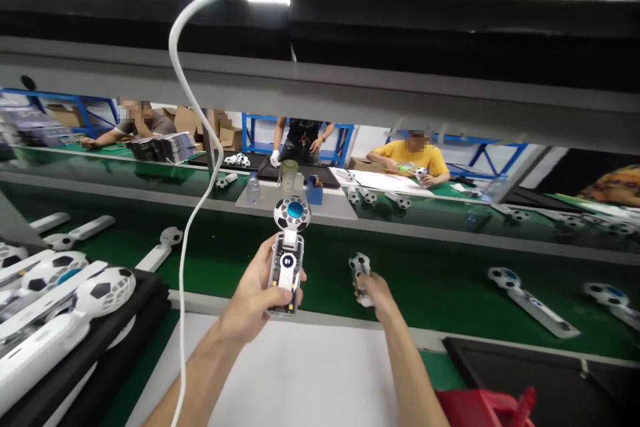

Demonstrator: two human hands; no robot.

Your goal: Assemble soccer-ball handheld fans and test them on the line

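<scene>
My left hand [260, 287] is closed around a soccer-ball handheld fan [289, 260], held upright with its thumb across the front. That fan has a black-and-white ball head with a blue centre, a clear body and a small lit display. Over the green conveyor belt [320, 253], my right hand [376, 293] grips a second soccer-ball fan [360, 265] by its body. Fingers cover part of this second fan, and I cannot tell whether it touches the belt.
More fans [533, 303] lie on the belt; several fill a black tray [150, 293] at left. A white cable [185, 240] hangs before my left forearm. White paper [310, 373], a red bin [480, 407] and an overhead shelf [320, 93] are near. People sit and stand opposite.
</scene>
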